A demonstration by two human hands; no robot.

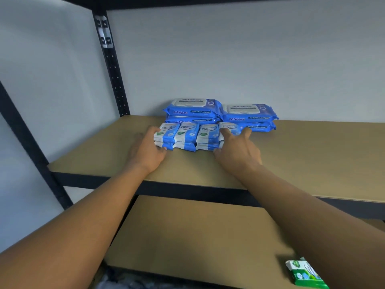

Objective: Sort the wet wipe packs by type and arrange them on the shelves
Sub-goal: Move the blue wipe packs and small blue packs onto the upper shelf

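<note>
Two stacks of large blue antabax wipe packs (220,112) stand against the back wall on the upper shelf board (312,155). In front of them lies a row of small blue-and-white wipe packs (187,135), stacked two high. My left hand (149,150) grips the left end of that row, its thumb at the front of the lower pack. My right hand (237,149) grips the right end of the row, fingers over the top pack and thumb at the front. A green-and-white wipe pack (305,274) lies on the lower shelf board (198,236) at the front right.
A black metal upright (111,65) rises at the shelf's back left, and a black diagonal post (31,142) runs along the left front. Grey walls close the back and left. Bare brown board stretches either side of the packs.
</note>
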